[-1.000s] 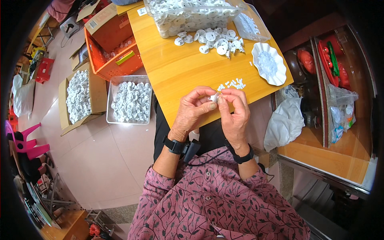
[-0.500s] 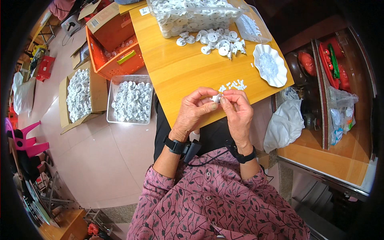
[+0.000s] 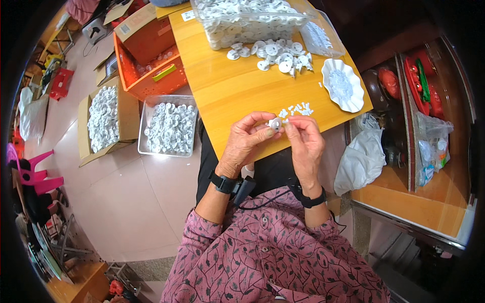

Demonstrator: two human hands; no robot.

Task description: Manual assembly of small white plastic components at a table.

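Over the near edge of the wooden table, my left hand [image 3: 243, 144] pinches a white round plastic part [image 3: 275, 124] between thumb and fingers, its disc face turned up. Close on its right, the thumb and fingertips of my right hand [image 3: 307, 144] are pressed together on what looks like a small white plastic piece [image 3: 286, 121], mostly hidden by the fingers. Several similar small white pieces [image 3: 301, 108] lie loose just beyond my hands. Farther back is a pile of white round parts [image 3: 278, 54], in front of a clear bin [image 3: 202, 19] heaped with more.
A white scalloped dish [image 3: 359, 83] of small clear pieces stands at the table's right, below a clear tray [image 3: 336, 50]. On the floor to the left are a cardboard box [image 3: 129, 118] and a clear tub [image 3: 143, 152] of white parts, plus an orange crate [image 3: 174, 81].
My right fingertips have drawn a little to the right, away from the round part. That part has turned in my left hand, so its disc face shows more. The whole view has shifted slightly.
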